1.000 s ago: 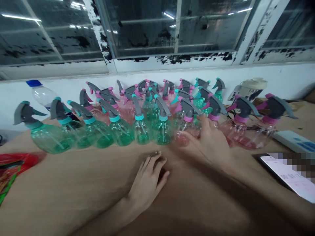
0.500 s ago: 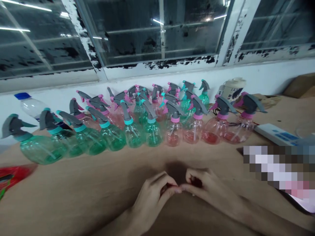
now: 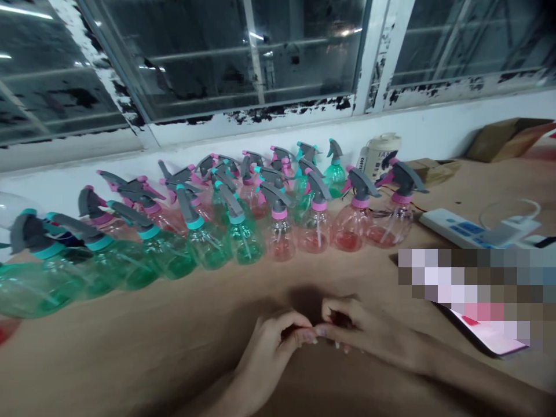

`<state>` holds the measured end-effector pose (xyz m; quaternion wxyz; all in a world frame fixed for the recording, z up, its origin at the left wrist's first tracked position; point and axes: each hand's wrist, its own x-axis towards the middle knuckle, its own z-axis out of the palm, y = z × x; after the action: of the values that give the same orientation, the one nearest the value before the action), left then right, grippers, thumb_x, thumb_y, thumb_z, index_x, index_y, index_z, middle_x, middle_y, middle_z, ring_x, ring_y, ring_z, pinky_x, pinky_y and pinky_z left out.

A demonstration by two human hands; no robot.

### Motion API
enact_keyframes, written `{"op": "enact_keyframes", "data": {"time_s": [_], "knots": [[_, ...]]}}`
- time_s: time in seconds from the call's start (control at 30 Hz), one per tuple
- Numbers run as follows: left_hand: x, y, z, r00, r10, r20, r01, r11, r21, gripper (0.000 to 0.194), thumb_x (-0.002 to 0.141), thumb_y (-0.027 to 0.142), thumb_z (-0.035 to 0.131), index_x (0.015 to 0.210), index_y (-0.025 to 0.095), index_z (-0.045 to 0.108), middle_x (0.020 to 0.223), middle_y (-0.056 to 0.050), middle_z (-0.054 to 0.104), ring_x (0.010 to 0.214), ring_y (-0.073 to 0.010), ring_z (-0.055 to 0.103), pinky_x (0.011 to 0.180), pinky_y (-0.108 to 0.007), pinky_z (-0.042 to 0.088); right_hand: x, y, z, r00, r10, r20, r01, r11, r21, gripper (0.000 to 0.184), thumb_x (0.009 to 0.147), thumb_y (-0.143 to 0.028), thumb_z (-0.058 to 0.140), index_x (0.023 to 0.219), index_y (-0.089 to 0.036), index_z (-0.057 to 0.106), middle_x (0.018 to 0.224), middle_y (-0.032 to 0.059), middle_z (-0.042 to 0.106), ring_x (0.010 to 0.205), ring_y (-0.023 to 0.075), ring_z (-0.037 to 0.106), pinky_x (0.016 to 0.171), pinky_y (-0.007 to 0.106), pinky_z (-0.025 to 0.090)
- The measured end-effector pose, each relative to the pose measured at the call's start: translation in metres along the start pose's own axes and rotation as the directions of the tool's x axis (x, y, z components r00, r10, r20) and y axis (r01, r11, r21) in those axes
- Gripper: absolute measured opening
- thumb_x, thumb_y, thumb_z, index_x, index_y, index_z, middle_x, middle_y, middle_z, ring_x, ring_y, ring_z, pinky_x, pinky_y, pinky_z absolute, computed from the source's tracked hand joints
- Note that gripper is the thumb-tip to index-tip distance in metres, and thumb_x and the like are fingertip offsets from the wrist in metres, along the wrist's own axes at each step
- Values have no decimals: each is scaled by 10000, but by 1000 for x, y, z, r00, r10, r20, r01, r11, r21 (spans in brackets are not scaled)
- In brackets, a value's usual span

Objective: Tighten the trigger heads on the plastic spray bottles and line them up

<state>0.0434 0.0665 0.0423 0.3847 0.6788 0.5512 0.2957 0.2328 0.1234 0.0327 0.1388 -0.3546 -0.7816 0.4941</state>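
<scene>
My left hand [image 3: 271,346] and my right hand [image 3: 356,327] rest on the brown table [image 3: 130,347], fingers curled and fingertips touching each other at the centre front. Nothing shows in either hand. Behind them stand rows of small spray bottles with grey triggers: green spray bottles [image 3: 237,240] with teal collars at the left, pink spray bottles [image 3: 354,223] with pink collars at the right. The nearest bottles are well beyond my fingertips.
A phone [image 3: 486,336] lies at the right front, partly pixelated. Behind it lie a white power strip [image 3: 456,226] and a coiled white cable [image 3: 512,214]. A white cup [image 3: 380,152] stands by the wall, cardboard boxes [image 3: 504,139] at the far right. Windows run above.
My right hand has left the pink bottle and drawn back to the table front. Both hands have curled and met fingertip to fingertip. The view has swung to the right.
</scene>
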Motion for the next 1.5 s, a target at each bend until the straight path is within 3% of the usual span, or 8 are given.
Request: {"op": "enact_keyframes", "data": {"time_s": [0.27, 0.43, 0.53, 0.63, 0.8, 0.97, 1.27, 1.5], "knots": [[10, -15, -1, 993, 24, -116, -21, 999, 31, 276, 923, 325, 359, 848, 207, 597, 811, -7, 625, 703, -132, 577, 615, -205, 460, 12, -21, -39, 987, -16, -163, -27, 966, -257, 239, 860, -413, 503, 829, -198, 604, 640, -14, 633, 538, 107, 575, 540, 222, 419], [11, -24, -10, 987, 0, -164, 10, 998, 64, 279, 929, 350, 353, 924, 237, 608, 871, 5, 653, 767, -142, 601, 631, -220, 480, 32, -17, -68, 825, -138, -548, -135, 893, -429, 274, 849, -440, 477, 896, -198, 597, 663, 36, 670, 566, 183, 630, 535, 277, 433], [11, -21, -12, 990, 22, -137, -6, 993, 115, 225, 915, 327, 413, 893, 241, 621, 886, 16, 661, 804, -145, 612, 695, -241, 471, 45, -18, -77, 728, -219, -650, -198, 840, -506, 301, 831, -375, 511, 1015, -144, 567, 766, 93, 686, 647, 236, 654, 590, 323, 452], [10, -19, -11, 987, 67, -148, -39, 983, 182, 169, 874, 302, 503, 760, 221, 597, 798, 29, 649, 746, -140, 608, 707, -251, 448, 59, -20, -79, 693, -244, -678, -224, 821, -525, 436, 821, -405, 533, 1141, -108, 523, 851, 133, 690, 786, 292, 658, 669, 375, 467], [10, -20, -10, 980, 53, -191, -9, 975, 223, 205, 817, 302, 587, 648, 197, 538, 676, 33, 598, 642, -133, 570, 627, -233, 423, 80, -22, -81, 688, -239, -685, -233, 822, -520, 512, 830, -495, 500, 1175, -117, 513, 1015, 164, 670, 918, 316, 636, 743, 397, 469], [12, -19, -13, 990, 33, -135, -6, 980, 199, 187, 891, 287, 472, 769, 217, 595, 788, 28, 636, 748, -140, 595, 706, -241, 416, 79, -26, -83, 732, -217, -646, -237, 808, -539, 409, 837, -470, 506, 1027, -120, 600, 794, 130, 697, 797, 302, 658, 664, 363, 465], [16, -21, -17, 994, -58, -93, 71, 987, 146, 262, 943, 337, 368, 939, 230, 607, 887, 12, 665, 818, -151, 609, 694, -231, 448, 47, -26, -75, 774, -254, -580, -220, 751, -623, 426, 842, -499, 462, 1035, -136, 577, 887, 148, 675, 827, 295, 643, 637, 352, 451], [14, -21, -23, 996, 38, -83, -16, 966, 258, 205, 913, 299, 442, 842, 225, 619, 841, 23, 651, 768, -137, 602, 705, -234, 434, 3, -33, -57, 842, -186, -507, -195, 770, -607, 470, 830, -511, 487, 1157, -175, 528, 677, 49, 653, 596, 229, 629, 540, 317, 431]]}}
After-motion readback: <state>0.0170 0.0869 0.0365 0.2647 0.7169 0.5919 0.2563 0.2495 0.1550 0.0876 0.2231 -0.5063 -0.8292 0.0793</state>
